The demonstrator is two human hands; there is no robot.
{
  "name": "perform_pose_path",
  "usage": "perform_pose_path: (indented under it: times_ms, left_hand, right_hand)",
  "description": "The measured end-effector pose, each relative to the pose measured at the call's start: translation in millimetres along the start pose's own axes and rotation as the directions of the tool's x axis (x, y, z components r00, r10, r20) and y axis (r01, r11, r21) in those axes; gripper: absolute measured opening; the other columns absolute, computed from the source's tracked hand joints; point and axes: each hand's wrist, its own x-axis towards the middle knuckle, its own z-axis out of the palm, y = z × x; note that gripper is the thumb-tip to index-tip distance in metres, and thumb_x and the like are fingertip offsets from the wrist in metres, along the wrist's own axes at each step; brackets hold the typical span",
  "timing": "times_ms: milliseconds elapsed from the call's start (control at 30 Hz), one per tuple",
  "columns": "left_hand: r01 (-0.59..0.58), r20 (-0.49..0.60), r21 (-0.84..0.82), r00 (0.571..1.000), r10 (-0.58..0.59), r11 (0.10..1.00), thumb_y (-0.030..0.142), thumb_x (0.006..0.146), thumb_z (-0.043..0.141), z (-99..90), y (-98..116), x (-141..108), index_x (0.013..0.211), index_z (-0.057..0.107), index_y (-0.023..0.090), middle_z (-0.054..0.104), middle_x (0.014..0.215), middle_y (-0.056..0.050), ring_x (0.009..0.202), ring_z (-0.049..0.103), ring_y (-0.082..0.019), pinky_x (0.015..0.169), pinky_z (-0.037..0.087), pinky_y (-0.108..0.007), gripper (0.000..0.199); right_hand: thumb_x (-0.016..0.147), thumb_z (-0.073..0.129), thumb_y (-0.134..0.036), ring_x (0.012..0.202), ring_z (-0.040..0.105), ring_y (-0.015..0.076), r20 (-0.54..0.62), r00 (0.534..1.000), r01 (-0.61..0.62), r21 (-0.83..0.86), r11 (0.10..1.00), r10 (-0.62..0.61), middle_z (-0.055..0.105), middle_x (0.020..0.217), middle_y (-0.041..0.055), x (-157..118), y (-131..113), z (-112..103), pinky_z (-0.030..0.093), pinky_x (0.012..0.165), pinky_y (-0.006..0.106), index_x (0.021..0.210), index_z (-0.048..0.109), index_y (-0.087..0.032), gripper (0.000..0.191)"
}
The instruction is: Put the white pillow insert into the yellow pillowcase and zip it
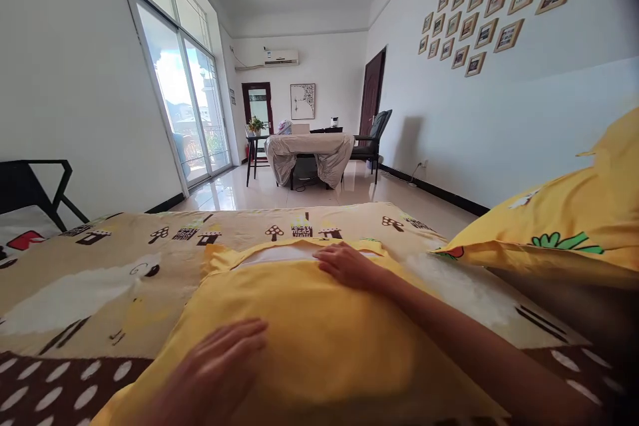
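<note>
A yellow pillow in its pillowcase (319, 326) lies flat on the patterned bedding (74, 293). At its far edge the case gapes, and a strip of white inner pillow (279, 253) shows. My right hand (349, 266) rests on that far edge, its fingers over the right part of the opening, spread slightly and holding nothing. Nearer to me, my left hand (219, 359) is over the left part of the pillow, somewhat blurred, with its fingers extended and nothing in them.
Another yellow pillow with a carrot print (564, 226) stands at the right. A black chair (34, 193) is beside the bed at the left. Beyond the bed are a covered table (312, 144) and a dark armchair (372, 143).
</note>
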Motion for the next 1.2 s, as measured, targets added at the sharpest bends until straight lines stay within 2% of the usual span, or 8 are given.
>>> perform_pose_path:
  times_ms: [100, 233, 333, 467, 800, 1000, 1100, 1200]
  left_hand:
    - [-0.103, 0.067, 0.202, 0.994, 0.091, 0.974, 0.045, 0.079, 0.061, -11.8, 4, 46, 0.118, 0.065, 0.032, 0.049, 0.139, 0.001, 0.135, 0.036, -0.029, 0.117, 0.020, -0.040, 0.042]
    - [-0.220, 0.181, 0.369, 0.970, 0.163, 0.903, 0.048, 0.088, 0.046, 1.3, 0, 96, 0.133, 0.051, 0.030, 0.043, 0.145, -0.001, 0.136, 0.033, -0.025, 0.115, 0.020, -0.038, 0.049]
    - [-0.234, 0.118, 0.540, 0.972, 0.202, 0.809, 0.046, 0.092, 0.037, 23.7, -13, 124, 0.119, 0.060, 0.025, 0.060, 0.126, -0.007, 0.120, 0.049, -0.026, 0.106, 0.030, -0.041, 0.041]
    - [-0.092, 0.017, 0.662, 0.994, 0.108, 0.744, 0.043, 0.094, 0.029, 45.8, -36, 148, 0.092, 0.067, 0.023, 0.067, 0.098, -0.006, 0.101, 0.056, -0.025, 0.094, 0.037, -0.041, 0.043]
    - [-0.013, -0.043, 0.423, 0.998, 0.034, 0.906, 0.053, 0.090, 0.035, 48.9, -53, 152, 0.069, 0.060, 0.018, 0.066, 0.076, -0.003, 0.075, 0.058, -0.020, 0.070, 0.043, -0.028, 0.048]
    - [-0.076, -0.355, 0.402, 0.906, 0.231, 0.913, 0.040, 0.092, 0.035, 91.3, -87, 155, 0.094, 0.067, 0.014, 0.067, 0.101, -0.009, 0.098, 0.058, -0.022, 0.088, 0.042, -0.031, 0.041]
    - [-0.077, -0.313, 0.421, 0.923, 0.224, 0.904, 0.040, 0.091, 0.035, 100.1, -86, 155, 0.097, 0.067, 0.014, 0.068, 0.103, -0.009, 0.099, 0.059, -0.022, 0.087, 0.043, -0.031, 0.041]
    - [-0.093, -0.164, 0.485, 0.967, 0.195, 0.869, 0.041, 0.093, 0.033, 86.0, -67, 154, 0.089, 0.066, 0.016, 0.069, 0.096, -0.008, 0.092, 0.060, -0.021, 0.082, 0.043, -0.030, 0.042]
  right_hand:
    - [0.098, 0.037, -0.034, 0.108, 0.055, 0.0218, -0.080, 0.992, 0.105, 0.104, 0.989, -0.097, 0.063, 0.116, 0.0081, -18, -25, -1, 0.037, 0.095, 0.035, 0.116, 0.060, -0.020, 0.033]
    - [0.097, 0.039, -0.034, 0.098, 0.058, 0.0215, -0.024, 0.996, 0.092, 0.158, 0.983, -0.089, 0.066, 0.105, 0.0077, -37, -19, -10, 0.038, 0.088, 0.034, 0.110, 0.061, -0.020, 0.029]
    - [0.097, 0.038, -0.039, 0.091, 0.059, 0.0207, 0.007, 0.999, -0.033, 0.135, 0.990, 0.032, 0.066, 0.096, 0.0074, -52, 4, -2, 0.038, 0.085, 0.033, 0.096, 0.064, -0.018, 0.033]
    - [0.098, 0.033, -0.045, 0.073, 0.057, 0.0173, 0.085, 0.978, -0.202, 0.144, 0.969, 0.191, 0.065, 0.076, 0.0044, -72, 33, 20, 0.037, 0.071, 0.029, 0.072, 0.060, -0.018, 0.047]
    - [0.098, 0.032, -0.047, 0.065, 0.054, 0.0156, 0.027, 0.997, -0.078, 0.198, 0.977, 0.074, 0.061, 0.063, 0.0018, -100, 81, 32, 0.033, 0.076, 0.030, 0.062, 0.051, -0.018, 0.049]
    - [0.100, 0.030, -0.042, 0.060, 0.054, 0.0131, -0.115, 0.993, -0.004, 0.247, 0.969, 0.033, 0.059, 0.060, 0.0001, -123, 96, 31, 0.032, 0.078, 0.030, 0.068, 0.054, -0.018, 0.046]
    - [0.100, 0.030, -0.040, 0.057, 0.052, 0.0123, -0.179, 0.984, 0.013, 0.184, 0.983, 0.020, 0.058, 0.059, -0.0002, -127, 96, 21, 0.033, 0.076, 0.030, 0.068, 0.055, -0.018, 0.046]
    - [0.100, 0.031, -0.037, 0.057, 0.053, 0.0131, -0.213, 0.977, 0.008, 0.122, 0.993, 0.018, 0.060, 0.060, 0.0001, -132, 94, 13, 0.035, 0.076, 0.031, 0.077, 0.060, -0.019, 0.041]
